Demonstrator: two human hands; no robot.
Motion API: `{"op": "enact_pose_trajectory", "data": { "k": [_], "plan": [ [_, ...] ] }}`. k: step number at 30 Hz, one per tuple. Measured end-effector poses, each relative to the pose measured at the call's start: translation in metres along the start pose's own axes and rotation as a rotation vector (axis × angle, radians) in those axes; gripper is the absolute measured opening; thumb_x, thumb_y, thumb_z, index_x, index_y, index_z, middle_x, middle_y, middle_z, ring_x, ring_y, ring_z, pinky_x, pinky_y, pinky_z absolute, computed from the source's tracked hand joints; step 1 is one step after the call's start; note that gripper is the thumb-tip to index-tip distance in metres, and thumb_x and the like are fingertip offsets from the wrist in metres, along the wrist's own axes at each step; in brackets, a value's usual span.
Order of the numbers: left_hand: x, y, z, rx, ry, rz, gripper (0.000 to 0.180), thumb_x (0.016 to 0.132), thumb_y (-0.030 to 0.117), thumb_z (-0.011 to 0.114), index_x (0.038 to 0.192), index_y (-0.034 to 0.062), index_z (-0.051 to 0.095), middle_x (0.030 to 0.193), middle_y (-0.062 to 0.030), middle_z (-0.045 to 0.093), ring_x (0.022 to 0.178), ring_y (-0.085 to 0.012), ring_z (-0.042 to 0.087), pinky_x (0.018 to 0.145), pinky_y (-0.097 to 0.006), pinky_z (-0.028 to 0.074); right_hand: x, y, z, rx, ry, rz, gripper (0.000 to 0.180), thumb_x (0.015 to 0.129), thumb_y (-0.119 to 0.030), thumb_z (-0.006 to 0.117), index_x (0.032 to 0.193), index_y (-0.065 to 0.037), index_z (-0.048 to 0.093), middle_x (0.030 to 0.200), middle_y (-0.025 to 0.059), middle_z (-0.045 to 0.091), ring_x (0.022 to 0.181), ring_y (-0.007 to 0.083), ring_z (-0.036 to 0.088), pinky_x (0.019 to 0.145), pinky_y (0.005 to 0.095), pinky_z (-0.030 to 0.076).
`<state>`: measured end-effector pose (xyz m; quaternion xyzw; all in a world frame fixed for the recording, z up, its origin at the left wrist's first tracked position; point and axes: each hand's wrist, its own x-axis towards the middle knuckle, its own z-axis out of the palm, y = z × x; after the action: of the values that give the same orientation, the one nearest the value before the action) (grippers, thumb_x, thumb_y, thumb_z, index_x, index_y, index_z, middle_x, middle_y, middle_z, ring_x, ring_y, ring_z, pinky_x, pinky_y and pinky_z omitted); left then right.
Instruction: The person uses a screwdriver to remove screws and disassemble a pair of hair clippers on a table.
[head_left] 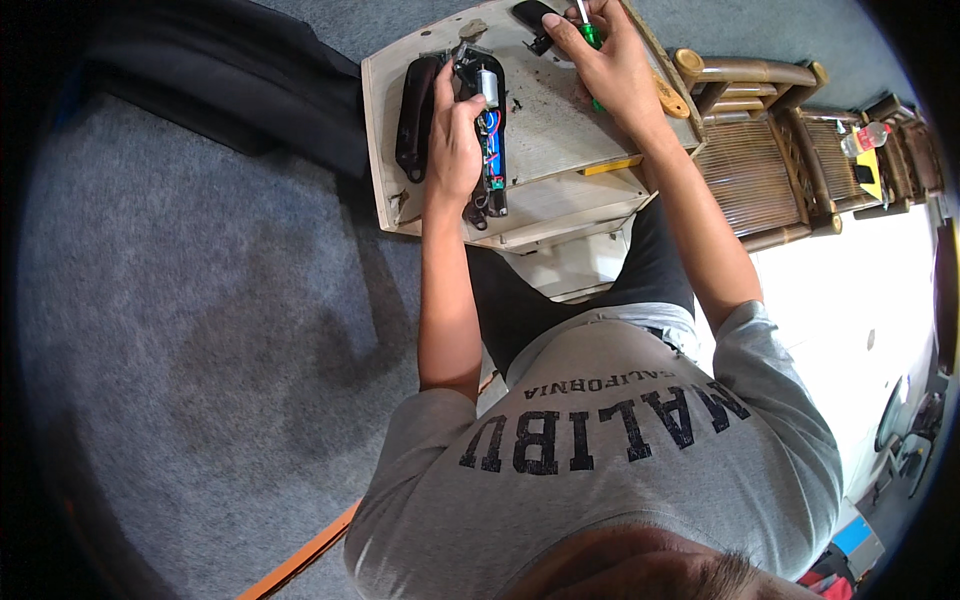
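An opened black handheld electric device [497, 190] lies on the small wooden table, with a silver motor [488, 86], a blue part [491, 150], a green circuit board and thin coloured wires exposed. My left hand [457, 150] is closed around its side, thumb by the motor. Left of that hand lies a long black shell half [413, 125]. At the table's far right, my right hand [612, 65] holds a green-handled screwdriver [590, 37], its shaft pointing away from me. Its thumb reaches a smaller black cover piece [535, 18]; whether it grips that piece is hard to see.
The pale wooden table [560, 145] carries dark specks and crumbs. A wooden-handled tool [669, 97] lies near its right edge. Bamboo chairs [750, 165] stand to the right, with a bottle [866, 139] farther off. Black cloth [240, 80] hangs at the left.
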<state>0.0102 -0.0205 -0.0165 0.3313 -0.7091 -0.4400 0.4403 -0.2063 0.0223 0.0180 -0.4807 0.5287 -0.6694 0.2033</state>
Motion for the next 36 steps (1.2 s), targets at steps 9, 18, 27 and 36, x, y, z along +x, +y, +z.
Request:
{"op": "enact_pose_trajectory", "data": {
  "k": [9, 18, 27, 36],
  "plan": [
    [-0.001, 0.003, 0.002, -0.067, 0.057, -0.018, 0.057, 0.102, 0.017, 0.042, 0.157, 0.0021, 0.041, 0.126, -0.0159, 0.067, 0.104, -0.0226, 0.073, 0.087, -0.033, 0.059, 0.015, 0.028, 0.007, -0.585, -0.046, -0.417, 0.053, 0.093, -0.047, 0.082, 0.118, -0.004, 0.065, 0.087, 0.0174, 0.079, 0.077, 0.0367, 0.078, 0.069, 0.0477, 0.061],
    [-0.001, 0.002, 0.002, -0.114, 0.086, -0.037, 0.055, 0.102, 0.018, 0.044, 0.156, 0.0031, 0.044, 0.122, -0.0154, 0.068, 0.102, -0.0230, 0.073, 0.087, -0.034, 0.059, 0.003, 0.026, 0.014, -0.660, -0.191, -0.310, 0.052, 0.092, -0.049, 0.082, 0.117, -0.006, 0.070, 0.090, 0.0216, 0.077, 0.086, 0.0441, 0.076, 0.075, 0.0517, 0.058],
    [-0.001, 0.009, 0.003, -0.065, 0.058, 0.021, 0.054, 0.102, 0.019, 0.045, 0.153, 0.0003, 0.046, 0.120, -0.0156, 0.069, 0.099, -0.0219, 0.073, 0.086, -0.033, 0.058, -0.022, 0.001, -0.007, -0.290, -0.213, -0.171, 0.035, 0.101, -0.038, 0.075, 0.109, -0.004, 0.071, 0.078, 0.0171, 0.074, 0.061, 0.0298, 0.069, 0.062, 0.0432, 0.053],
    [-0.007, 0.024, 0.010, -0.114, 0.069, -0.005, 0.063, 0.101, 0.015, 0.062, 0.155, -0.0038, 0.036, 0.109, -0.0133, 0.072, 0.088, -0.0159, 0.069, 0.084, -0.029, 0.054, -0.032, -0.005, -0.021, 0.123, -0.507, 0.146, 0.033, 0.104, -0.023, 0.069, 0.129, -0.002, 0.062, 0.091, 0.0042, 0.077, 0.050, 0.0048, 0.054, 0.047, 0.0229, 0.042]
  ]
}}
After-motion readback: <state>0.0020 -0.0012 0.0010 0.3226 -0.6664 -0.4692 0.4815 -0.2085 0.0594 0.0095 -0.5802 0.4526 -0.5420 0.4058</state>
